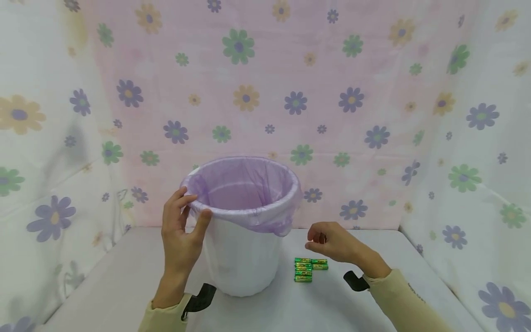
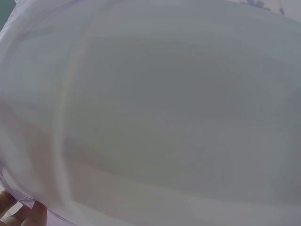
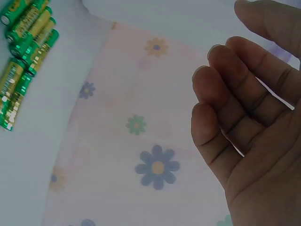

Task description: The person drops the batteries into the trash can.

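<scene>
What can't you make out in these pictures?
- Bottom of the bin: in the head view the purple liner and near rim hide it.
- Left hand: in the left wrist view the bin wall fills the frame; only fingertips show.
- Batteries: print too small; cut off in the right wrist view.

**Plastic, film and printed cloth**

The bin (image 1: 244, 258) looked like smooth white plastic. Its liner (image 1: 242, 184) was thin, translucent purple film, wrinkled at the rim. The batteries (image 1: 309, 268) had glossy green-gold wrappers. The table (image 1: 124, 286) seemed matt; the backdrop (image 1: 290, 92) was flower-printed cloth.
</scene>
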Tool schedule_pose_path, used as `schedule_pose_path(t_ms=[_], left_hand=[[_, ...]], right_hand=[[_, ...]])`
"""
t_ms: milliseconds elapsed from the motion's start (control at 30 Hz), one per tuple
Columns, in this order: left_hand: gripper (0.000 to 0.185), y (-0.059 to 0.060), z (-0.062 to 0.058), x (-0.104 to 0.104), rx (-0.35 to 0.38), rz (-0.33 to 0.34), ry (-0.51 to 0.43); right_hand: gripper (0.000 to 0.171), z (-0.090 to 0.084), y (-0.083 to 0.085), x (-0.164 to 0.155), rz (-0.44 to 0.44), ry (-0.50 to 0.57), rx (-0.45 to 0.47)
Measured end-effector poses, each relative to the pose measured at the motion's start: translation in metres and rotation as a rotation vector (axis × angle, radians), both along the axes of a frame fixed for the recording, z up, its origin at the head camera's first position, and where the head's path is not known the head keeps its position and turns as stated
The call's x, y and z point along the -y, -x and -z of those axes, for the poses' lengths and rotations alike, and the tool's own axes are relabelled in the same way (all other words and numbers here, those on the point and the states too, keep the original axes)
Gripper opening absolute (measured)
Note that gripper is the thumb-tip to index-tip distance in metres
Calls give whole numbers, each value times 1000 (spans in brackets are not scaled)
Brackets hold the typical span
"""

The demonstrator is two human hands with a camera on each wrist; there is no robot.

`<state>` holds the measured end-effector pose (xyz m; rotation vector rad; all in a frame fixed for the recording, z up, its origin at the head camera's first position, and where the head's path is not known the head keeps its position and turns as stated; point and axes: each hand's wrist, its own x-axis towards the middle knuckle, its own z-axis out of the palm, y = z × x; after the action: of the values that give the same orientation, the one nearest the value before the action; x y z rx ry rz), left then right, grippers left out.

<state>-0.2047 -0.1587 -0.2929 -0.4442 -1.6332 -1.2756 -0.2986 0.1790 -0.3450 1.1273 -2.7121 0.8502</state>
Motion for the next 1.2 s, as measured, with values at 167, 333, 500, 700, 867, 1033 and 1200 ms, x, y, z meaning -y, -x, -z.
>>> schedule_pose_path(t_ms=[167, 333, 500, 700, 867, 1033, 1200], left_hand=[[35, 0, 0, 0, -6, 1, -2], [35, 0, -1, -2, -1, -5, 4], [34, -1, -2, -2, 0, -19, 9], [34, -2, -2, -2, 17, -18, 2], [35, -3, -3, -2, 21, -23, 0], [35, -4, -3, -2, 34, -26, 4], [35, -3, -3, -2, 38, -29, 5]], right_hand=[[11, 21, 0, 2, -2, -5, 13], [13, 38, -1, 4, 6, -21, 22], [15, 53, -5, 9, 13, -59, 37], [20, 68, -7, 12, 21, -84, 47], [21, 76, -6, 14, 23, -120, 42], [27, 84, -5, 15, 49, -171, 77], [30, 90, -4, 16, 50, -204, 68]])
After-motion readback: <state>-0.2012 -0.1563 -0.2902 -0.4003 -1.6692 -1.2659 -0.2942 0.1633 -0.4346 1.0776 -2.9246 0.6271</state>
